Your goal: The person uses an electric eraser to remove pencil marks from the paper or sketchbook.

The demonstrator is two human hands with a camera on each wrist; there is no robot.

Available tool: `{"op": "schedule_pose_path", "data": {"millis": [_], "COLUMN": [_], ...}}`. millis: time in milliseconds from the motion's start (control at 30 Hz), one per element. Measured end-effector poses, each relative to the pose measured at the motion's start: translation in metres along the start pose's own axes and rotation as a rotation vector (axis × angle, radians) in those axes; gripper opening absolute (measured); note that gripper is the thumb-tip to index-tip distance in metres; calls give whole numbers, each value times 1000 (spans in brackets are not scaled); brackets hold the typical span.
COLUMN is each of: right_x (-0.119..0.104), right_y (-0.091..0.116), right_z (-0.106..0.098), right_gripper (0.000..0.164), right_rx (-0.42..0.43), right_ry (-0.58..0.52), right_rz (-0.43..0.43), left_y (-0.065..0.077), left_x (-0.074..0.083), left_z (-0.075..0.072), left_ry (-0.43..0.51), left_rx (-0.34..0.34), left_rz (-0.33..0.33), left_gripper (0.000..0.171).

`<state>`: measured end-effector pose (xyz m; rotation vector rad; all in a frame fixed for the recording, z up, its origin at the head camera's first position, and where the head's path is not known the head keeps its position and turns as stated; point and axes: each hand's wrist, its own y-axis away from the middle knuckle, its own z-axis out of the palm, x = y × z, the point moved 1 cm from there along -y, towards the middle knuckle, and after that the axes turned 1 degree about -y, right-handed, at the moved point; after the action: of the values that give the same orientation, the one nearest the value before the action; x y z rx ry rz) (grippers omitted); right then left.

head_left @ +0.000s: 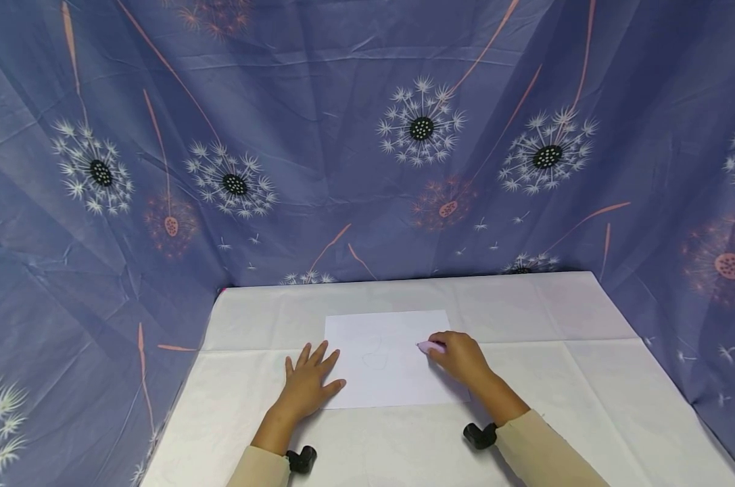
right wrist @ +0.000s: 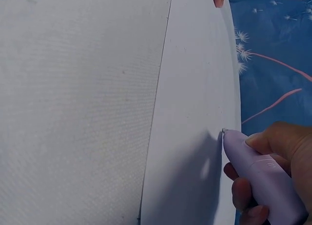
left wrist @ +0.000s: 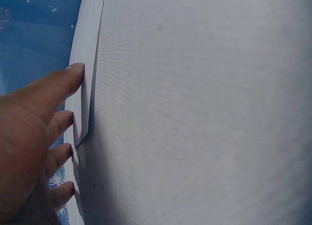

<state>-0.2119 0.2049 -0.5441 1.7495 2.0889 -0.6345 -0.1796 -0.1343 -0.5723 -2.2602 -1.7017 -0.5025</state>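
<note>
A sheet of white paper [head_left: 397, 385] lies on the table, with a faint outline drawing [head_left: 375, 360] left of its middle. My left hand [head_left: 309, 387] rests with spread fingers over the paper's left edge, thumb at the lower left corner. In the left wrist view, the thumb [left wrist: 58, 86] touches the paper [left wrist: 87, 98] near that corner. My right hand [head_left: 461, 358] grips a thick lilac pen [right wrist: 263, 181] with a small narrow tip. That tip points left, close over the right part of the paper [right wrist: 180, 108], and the pen casts a shadow there.
A white cloth [head_left: 556, 406] with fold creases covers the table. Behind and at both sides hangs a blue curtain [head_left: 330, 169] printed with dandelions. Black wrist devices [head_left: 302, 460] sit at both sleeve cuffs.
</note>
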Motion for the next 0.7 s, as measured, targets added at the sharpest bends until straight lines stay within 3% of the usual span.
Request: {"op": "schedule_pose_path", "data": {"millis": [700], "right_x": [3], "right_y": [-7], "right_z": [2], "right_gripper": [22], "right_rx": [8], "right_ry": [17], "right_rz": [8], "left_y": [1], "left_x": [1], "left_z": [-1], "left_ry": [11], "left_rx": [-2], "left_rz": [-7], "left_gripper": [66]}}
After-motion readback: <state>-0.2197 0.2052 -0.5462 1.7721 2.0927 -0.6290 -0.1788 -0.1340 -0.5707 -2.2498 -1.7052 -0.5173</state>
